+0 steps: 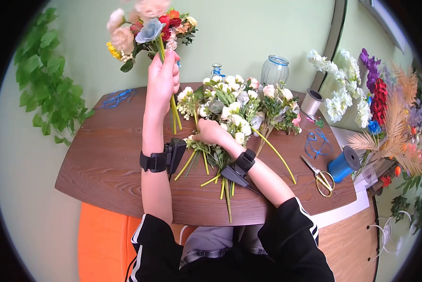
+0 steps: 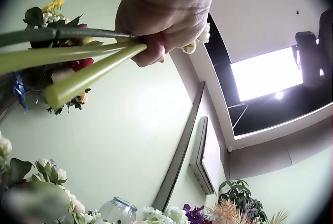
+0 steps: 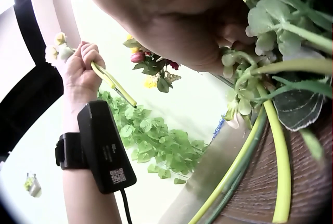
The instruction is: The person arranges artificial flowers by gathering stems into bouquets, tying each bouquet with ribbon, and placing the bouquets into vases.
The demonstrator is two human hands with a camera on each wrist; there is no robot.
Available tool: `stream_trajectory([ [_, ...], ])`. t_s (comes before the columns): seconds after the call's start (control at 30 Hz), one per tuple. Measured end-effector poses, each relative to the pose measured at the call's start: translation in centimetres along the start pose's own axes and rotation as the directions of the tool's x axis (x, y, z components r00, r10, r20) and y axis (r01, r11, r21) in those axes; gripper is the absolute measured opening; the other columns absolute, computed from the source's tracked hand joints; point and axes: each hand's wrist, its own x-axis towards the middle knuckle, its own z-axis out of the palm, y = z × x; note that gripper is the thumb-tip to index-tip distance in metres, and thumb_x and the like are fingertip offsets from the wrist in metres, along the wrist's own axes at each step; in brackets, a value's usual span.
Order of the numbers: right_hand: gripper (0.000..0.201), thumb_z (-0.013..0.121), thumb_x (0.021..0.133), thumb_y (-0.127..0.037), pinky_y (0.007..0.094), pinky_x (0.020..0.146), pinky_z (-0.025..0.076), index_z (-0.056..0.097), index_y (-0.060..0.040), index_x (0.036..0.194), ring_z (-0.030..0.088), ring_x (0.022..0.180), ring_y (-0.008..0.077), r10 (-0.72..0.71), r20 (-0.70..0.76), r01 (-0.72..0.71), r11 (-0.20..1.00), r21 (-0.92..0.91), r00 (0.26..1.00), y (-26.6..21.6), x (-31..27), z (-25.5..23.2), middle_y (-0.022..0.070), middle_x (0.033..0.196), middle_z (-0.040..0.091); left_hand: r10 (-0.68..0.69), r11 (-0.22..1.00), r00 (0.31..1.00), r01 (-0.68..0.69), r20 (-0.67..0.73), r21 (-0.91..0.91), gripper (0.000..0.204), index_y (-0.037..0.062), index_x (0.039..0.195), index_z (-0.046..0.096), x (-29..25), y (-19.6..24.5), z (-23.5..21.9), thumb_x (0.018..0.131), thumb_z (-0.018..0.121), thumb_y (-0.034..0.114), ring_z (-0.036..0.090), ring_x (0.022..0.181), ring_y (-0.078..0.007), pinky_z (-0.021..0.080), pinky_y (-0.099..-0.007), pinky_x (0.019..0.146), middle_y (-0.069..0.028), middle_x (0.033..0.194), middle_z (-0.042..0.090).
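My left hand [image 1: 164,77] is raised above the table and grips a few yellow-green flower stems [image 1: 174,113]. Large pale pink flowers [image 1: 122,40] and a blue-grey flower [image 1: 150,31] show above the fist. In the left wrist view the cut stem ends [image 2: 54,96] stick out from under the palm. My right hand [image 1: 212,133] is low among white artificial flowers [image 1: 234,117] lying in a heap on the table. Its curled fingers pinch a flower stem [image 3: 250,70] with small pale green leaves, the fingertips partly hidden. More stems [image 1: 227,197] point toward the table's front edge.
A colourful bouquet [image 1: 173,28] is behind the left hand. On the brown table [image 1: 107,155] are a glass jar [image 1: 275,70], a small bottle [image 1: 216,70], ribbon spools [image 1: 343,163], gold-handled scissors [image 1: 321,178] and blue ribbon [image 1: 118,98]. Further flowers [image 1: 380,108] stand at right.
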Motion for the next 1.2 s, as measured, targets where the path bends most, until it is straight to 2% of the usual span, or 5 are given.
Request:
stream_trajectory([
  [0.17,0.038,0.064,0.068,-0.023,0.0304,0.070,0.042,0.049,0.0010,0.093,0.054,0.078,0.0217,-0.033,-0.050,0.050,0.920,0.389,0.998,0.8,0.8,-0.4,0.0155,0.084,0.056,0.034,0.999,0.999,-0.034,-0.010,0.002,0.018,0.0098,0.080,0.042,-0.5,1.0,-0.2,0.088,0.040,0.025,0.020,0.038,0.0011,0.013,-0.0149,0.032,0.0085,0.053,0.026],
  [0.33,0.019,0.049,0.083,-0.023,0.0206,0.054,0.034,0.044,-0.0054,0.083,0.040,0.061,0.0057,-0.048,-0.151,0.148,0.624,0.767,0.987,0.4,0.3,-1.3,-0.0007,0.068,0.046,0.059,0.998,0.998,-0.060,-0.018,-0.005,0.017,0.0099,0.080,0.042,-0.7,1.7,-0.3,0.088,0.039,0.024,0.019,0.038,0.0012,0.013,-0.0150,0.032,0.0088,0.053,0.025],
  [0.63,0.013,0.041,0.087,-0.020,0.0182,0.062,0.033,0.045,-0.0086,0.083,0.040,0.065,0.0049,-0.020,-0.604,0.590,0.244,0.770,0.797,-0.3,-0.9,-5.8,-0.0032,0.070,0.046,0.036,0.999,0.993,-0.034,-0.109,0.016,0.018,0.0095,0.080,0.044,-0.5,1.4,-0.4,0.088,0.039,0.025,0.020,0.038,0.0016,0.014,-0.0147,0.031,0.0094,0.052,0.024],
  [1.0,0.016,0.037,0.089,-0.025,0.0150,0.039,0.021,0.044,-0.0096,0.088,0.027,0.048,0.0016,0.017,-0.732,0.726,-0.147,0.672,0.681,0.5,-3.8,-10.1,-0.0053,0.060,0.031,-0.002,1.000,1.000,0.002,0.004,-0.017,0.031,0.0017,0.100,0.048,-0.8,-0.4,2.3,0.089,0.036,0.028,0.017,0.038,0.0027,0.013,-0.0151,0.032,0.0105,0.051,0.021],
  [1.2,0.019,0.035,0.089,-0.028,0.0144,0.036,0.017,0.041,-0.0104,0.087,0.020,0.042,0.0011,0.034,-0.693,0.675,-0.266,0.689,0.720,0.4,-5.0,-10.8,-0.0067,0.055,0.026,0.035,0.999,0.998,-0.034,0.044,-0.014,0.036,-0.0014,0.103,0.046,-1.1,-1.5,4.0,0.090,0.032,0.029,0.023,0.038,0.0004,0.022,-0.0147,0.033,0.0064,0.052,0.028],
])
